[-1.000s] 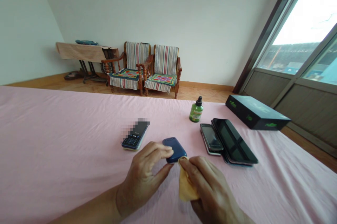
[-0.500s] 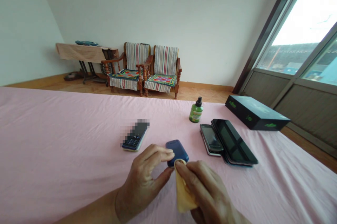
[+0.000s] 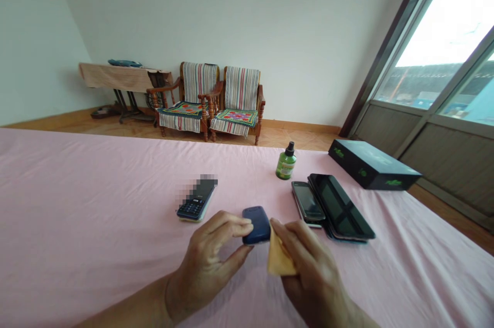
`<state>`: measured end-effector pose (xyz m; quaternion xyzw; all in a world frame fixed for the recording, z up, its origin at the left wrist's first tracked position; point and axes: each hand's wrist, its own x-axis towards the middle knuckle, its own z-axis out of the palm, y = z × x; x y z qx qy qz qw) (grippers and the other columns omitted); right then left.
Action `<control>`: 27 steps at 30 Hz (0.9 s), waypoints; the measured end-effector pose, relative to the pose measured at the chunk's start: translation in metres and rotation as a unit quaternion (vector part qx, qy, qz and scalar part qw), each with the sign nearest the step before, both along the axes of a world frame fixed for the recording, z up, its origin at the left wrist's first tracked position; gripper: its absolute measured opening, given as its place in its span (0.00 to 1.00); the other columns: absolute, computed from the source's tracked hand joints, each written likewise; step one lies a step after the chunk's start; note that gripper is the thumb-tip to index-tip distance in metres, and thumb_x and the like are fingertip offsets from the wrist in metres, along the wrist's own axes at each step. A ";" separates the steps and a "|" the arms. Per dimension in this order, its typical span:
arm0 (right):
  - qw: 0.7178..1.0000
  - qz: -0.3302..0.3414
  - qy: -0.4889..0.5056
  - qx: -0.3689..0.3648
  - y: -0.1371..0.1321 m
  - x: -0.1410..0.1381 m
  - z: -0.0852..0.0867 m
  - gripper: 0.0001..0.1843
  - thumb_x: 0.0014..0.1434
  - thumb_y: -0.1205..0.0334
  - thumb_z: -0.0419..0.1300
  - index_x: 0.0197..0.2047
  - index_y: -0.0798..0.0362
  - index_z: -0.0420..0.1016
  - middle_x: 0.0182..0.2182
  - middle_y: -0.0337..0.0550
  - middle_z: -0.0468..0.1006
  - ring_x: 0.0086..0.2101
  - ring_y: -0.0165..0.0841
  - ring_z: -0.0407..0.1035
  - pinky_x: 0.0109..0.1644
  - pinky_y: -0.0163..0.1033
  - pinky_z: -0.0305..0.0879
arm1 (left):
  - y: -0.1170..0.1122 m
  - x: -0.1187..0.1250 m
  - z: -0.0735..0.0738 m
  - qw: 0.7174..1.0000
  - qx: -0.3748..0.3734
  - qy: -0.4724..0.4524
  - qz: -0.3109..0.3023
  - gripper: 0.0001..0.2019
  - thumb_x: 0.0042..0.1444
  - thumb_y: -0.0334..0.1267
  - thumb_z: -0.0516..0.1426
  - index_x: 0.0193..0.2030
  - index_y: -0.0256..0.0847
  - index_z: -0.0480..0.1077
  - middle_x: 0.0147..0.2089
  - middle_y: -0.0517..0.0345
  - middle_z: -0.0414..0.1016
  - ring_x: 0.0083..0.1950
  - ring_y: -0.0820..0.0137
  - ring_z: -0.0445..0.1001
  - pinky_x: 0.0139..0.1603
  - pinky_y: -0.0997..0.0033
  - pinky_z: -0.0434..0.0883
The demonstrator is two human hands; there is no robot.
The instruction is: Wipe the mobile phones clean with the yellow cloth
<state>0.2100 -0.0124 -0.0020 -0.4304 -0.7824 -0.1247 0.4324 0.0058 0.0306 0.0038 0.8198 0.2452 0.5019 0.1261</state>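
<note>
A small dark blue mobile phone point(image 3: 256, 226) is pinched along its left side by my left hand point(image 3: 210, 258), fingers on top and thumb beneath. Its smooth back appears to face up. My right hand point(image 3: 311, 261) grips a folded yellow cloth point(image 3: 281, 258), pressing it to the phone's right edge. To the left lies a keypad phone point(image 3: 196, 204) on the pink sheet point(image 3: 116, 235), partly blurred out. Right of my hands rest a grey touchscreen phone point(image 3: 307, 200) and a larger black tablet point(image 3: 341, 207), side by side, each on top of something else.
A green bottle with a black cap point(image 3: 285, 162) stands beyond the phones. The black box point(image 3: 372, 163) lies at the right edge of the sheet. Two wooden armchairs point(image 3: 237, 96) and a cloth-covered table point(image 3: 116, 77) stand by the far wall, with a window point(image 3: 428, 71) at right.
My right hand and the cloth have moved from the phone's near corner up and right to its right edge. The left hand keeps its hold, with the phone turned slightly.
</note>
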 end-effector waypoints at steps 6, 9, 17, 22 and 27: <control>0.990 -0.036 0.103 -0.088 0.018 0.016 0.001 0.28 0.42 0.78 0.48 0.45 0.57 0.76 0.32 0.45 0.74 0.28 0.33 0.71 0.28 0.34 0.68 | -0.003 -0.003 -0.002 0.990 0.011 0.117 -0.074 0.16 0.50 0.20 0.55 0.44 0.39 0.68 0.41 0.51 0.75 0.42 0.64 0.74 0.41 0.66 0.73; 0.986 -0.019 0.118 -0.114 0.019 0.016 0.004 0.27 0.43 0.77 0.48 0.44 0.56 0.77 0.32 0.44 0.73 0.28 0.32 0.71 0.28 0.32 0.66 | -0.005 -0.002 0.000 0.979 0.019 0.181 -0.095 0.17 0.45 0.20 0.55 0.41 0.39 0.67 0.40 0.52 0.74 0.40 0.63 0.72 0.38 0.66 0.71; 0.972 0.015 0.173 -0.159 0.022 0.016 -0.002 0.28 0.43 0.79 0.49 0.45 0.53 0.78 0.33 0.43 0.75 0.31 0.32 0.72 0.31 0.32 0.67 | -0.003 -0.001 0.004 0.976 -0.054 0.192 -0.085 0.12 0.46 0.24 0.58 0.37 0.40 0.67 0.39 0.53 0.73 0.41 0.62 0.71 0.44 0.63 0.71; 0.957 0.036 0.218 -0.188 0.026 0.016 -0.006 0.20 0.53 0.76 0.52 0.43 0.52 0.79 0.34 0.43 0.76 0.33 0.33 0.73 0.35 0.33 0.68 | 0.010 -0.002 0.000 0.975 -0.142 0.166 -0.034 0.34 0.44 0.38 0.69 0.58 0.41 0.64 0.57 0.45 0.70 0.58 0.54 0.70 0.59 0.51 0.68; 0.949 0.021 0.202 -0.241 0.036 0.013 -0.006 0.13 0.59 0.70 0.54 0.41 0.53 0.79 0.31 0.43 0.78 0.32 0.33 0.73 0.35 0.33 0.67 | 0.021 -0.001 -0.010 0.945 -0.192 0.265 -0.013 0.62 0.32 0.49 0.74 0.71 0.34 0.47 0.70 0.30 0.53 0.69 0.41 0.54 0.66 0.36 0.56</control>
